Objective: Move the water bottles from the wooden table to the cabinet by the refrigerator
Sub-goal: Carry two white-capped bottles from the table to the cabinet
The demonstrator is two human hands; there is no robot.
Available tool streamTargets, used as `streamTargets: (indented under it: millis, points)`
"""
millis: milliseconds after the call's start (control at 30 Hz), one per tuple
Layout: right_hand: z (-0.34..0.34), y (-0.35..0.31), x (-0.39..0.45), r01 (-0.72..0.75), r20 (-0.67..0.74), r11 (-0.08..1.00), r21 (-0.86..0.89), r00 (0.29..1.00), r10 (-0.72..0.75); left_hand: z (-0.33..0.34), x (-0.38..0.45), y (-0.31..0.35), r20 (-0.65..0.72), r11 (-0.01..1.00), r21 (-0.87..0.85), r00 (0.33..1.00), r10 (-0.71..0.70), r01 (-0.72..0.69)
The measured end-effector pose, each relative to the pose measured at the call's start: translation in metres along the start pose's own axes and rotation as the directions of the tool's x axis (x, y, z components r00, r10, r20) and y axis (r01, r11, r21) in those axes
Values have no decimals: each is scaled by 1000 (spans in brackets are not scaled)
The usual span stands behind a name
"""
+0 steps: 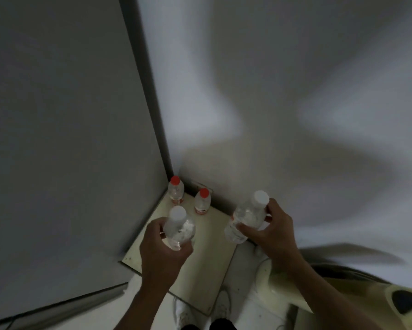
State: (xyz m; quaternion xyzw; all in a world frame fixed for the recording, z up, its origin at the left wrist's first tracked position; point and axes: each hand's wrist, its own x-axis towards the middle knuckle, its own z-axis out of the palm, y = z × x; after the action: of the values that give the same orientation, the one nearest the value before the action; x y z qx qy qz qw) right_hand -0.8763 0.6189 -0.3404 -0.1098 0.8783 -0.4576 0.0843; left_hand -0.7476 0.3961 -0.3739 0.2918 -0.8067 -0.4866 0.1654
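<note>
My left hand [161, 246] grips a clear water bottle with a white cap [179, 226], held over the left part of the pale cabinet top [212, 248]. A second white-capped clear bottle [249, 216] is in my right hand [270, 231], above the cabinet's right edge. Two red-capped bottles stand upright at the cabinet's back corner: one [175, 190] against the grey refrigerator side [69, 139], the other [203, 201] just right of it near the wall.
The grey refrigerator side rises on the left and a white wall [271, 103] stands behind the cabinet. A cream-coloured rounded object [283, 289] sits at lower right. My white shoes [183, 313] show on the pale floor below.
</note>
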Motion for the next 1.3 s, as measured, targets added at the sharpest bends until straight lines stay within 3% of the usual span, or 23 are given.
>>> streamTargets:
  millis: [467, 767, 1300]
  points:
    - [78, 114, 1, -64, 38, 998, 15, 997, 63, 82, 7, -103, 75, 996, 80, 997, 21, -27]
    - [104, 166, 17, -71, -27, 997, 29, 997, 71, 122, 33, -156, 77, 994, 95, 996, 49, -56]
    - [117, 183, 35, -132, -14, 991, 29, 991, 133, 150, 54, -188, 30, 997, 83, 1000, -10, 7]
